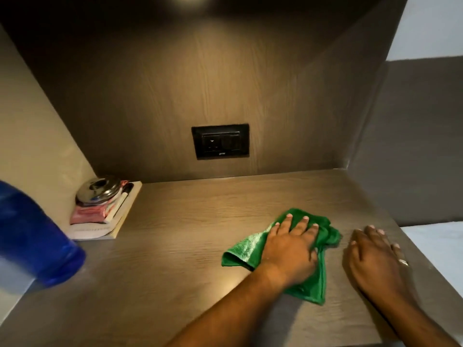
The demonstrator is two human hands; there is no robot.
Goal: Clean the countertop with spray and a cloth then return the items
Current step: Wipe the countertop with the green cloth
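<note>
While my left hand (288,249) presses spread fingers (300,225) flat on the cloth (246,249), it seems soft, light, bunching easily; my right hand (375,256) rests flat, spread, just beside.

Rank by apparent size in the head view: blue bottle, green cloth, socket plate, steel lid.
1. Blue bottle: largest, though it is nearest the camera, blurred and cut off at the edge, so unsure.
2. Green cloth, partly under the left hand.
3. Socket plate.
4. Steel lid.

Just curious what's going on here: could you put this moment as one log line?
step: wiping | left hand: flat on cloth | right hand: flat on countertop | bottle: far left
</note>
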